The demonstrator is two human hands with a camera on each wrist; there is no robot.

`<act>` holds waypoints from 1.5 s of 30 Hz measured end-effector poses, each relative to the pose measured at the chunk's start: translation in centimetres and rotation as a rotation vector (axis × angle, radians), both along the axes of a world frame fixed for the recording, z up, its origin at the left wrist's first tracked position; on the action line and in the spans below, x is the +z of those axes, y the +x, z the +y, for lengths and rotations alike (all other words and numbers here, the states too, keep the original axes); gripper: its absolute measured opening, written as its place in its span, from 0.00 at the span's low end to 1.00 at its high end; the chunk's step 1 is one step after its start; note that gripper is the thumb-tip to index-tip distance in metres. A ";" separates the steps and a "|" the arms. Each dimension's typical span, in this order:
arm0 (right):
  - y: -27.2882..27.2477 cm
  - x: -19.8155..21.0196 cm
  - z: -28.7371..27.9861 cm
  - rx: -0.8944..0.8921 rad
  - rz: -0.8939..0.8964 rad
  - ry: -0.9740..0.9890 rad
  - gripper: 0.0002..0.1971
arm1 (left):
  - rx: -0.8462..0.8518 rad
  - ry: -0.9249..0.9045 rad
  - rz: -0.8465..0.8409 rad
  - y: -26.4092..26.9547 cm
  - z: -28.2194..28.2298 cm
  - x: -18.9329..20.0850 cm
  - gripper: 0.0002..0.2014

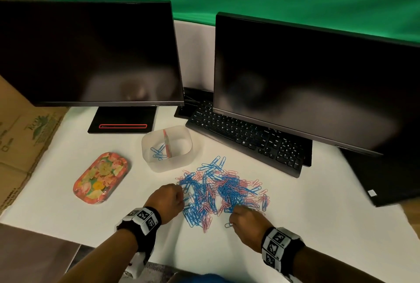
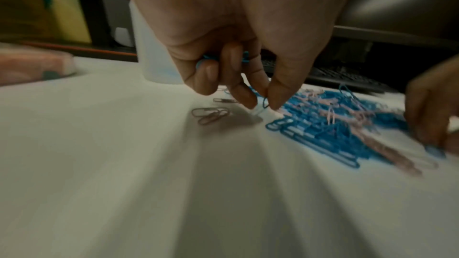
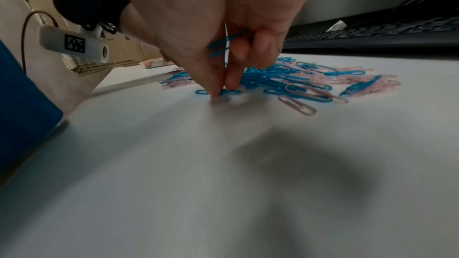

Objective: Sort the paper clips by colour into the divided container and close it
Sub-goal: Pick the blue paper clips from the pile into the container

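Note:
A mixed heap of blue and pink paper clips (image 1: 223,189) lies on the white table. Behind it stands the translucent divided container (image 1: 167,147), open, with a few blue clips (image 1: 158,153) in its left compartment. My left hand (image 1: 169,198) is at the heap's left edge; curled fingers keep blue clips (image 2: 244,57) in the palm while thumb and forefinger pinch another blue clip (image 2: 264,101). My right hand (image 1: 244,220) is at the heap's near edge, holding blue clips (image 3: 223,43) and pinching one blue clip (image 3: 231,92) on the table.
The floral lid (image 1: 102,178) lies left of the container. Two dark monitors (image 1: 91,53) and a black keyboard (image 1: 247,137) stand behind. Cardboard boxes (image 1: 25,137) line the left side. Loose pink clips (image 2: 211,115) lie near my left fingers.

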State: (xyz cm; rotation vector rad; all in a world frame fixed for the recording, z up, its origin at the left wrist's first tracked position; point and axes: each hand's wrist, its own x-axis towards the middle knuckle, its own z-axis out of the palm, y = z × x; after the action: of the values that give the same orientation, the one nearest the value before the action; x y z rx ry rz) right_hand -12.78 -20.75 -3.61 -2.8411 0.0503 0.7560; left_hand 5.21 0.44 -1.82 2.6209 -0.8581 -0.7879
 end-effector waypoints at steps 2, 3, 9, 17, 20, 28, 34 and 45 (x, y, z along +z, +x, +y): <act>0.1 1.4 0.3 0.087 -0.017 0.048 0.08 | 0.124 -0.071 0.060 0.0 0.3 0.5 0.06; 0.2 2.0 0.3 0.065 -0.016 0.111 0.07 | 0.185 -0.115 0.078 -0.1 0.3 0.6 0.07; 0.7 1.9 0.5 0.094 0.003 0.071 0.19 | 0.448 -0.349 0.250 -0.5 0.8 1.2 0.15; 0.6 2.6 0.9 0.170 0.112 0.064 0.08 | 0.939 -0.909 0.898 -1.2 1.2 3.9 0.10; 2.1 4.1 1.1 -0.149 -0.025 0.384 0.06 | 0.974 -1.035 1.022 0.1 1.4 5.0 0.08; 15.5 11.7 4.6 -0.603 0.069 0.998 0.07 | 1.017 -0.969 0.870 6.7 1.5 8.3 0.06; 23.8 12.5 8.5 -0.722 0.085 0.987 0.10 | 1.073 -0.954 0.813 9.9 0.9 9.4 0.10; 25.5 13.2 8.0 -0.820 0.014 0.980 0.12 | 1.022 -0.779 0.648 11.3 0.4 9.2 0.10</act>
State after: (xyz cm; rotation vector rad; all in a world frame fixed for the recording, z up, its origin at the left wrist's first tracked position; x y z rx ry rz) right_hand 12.74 -12.71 9.55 -1.6516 0.6104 0.4163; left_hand 16.54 0.87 7.35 1.5734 0.3284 -0.6929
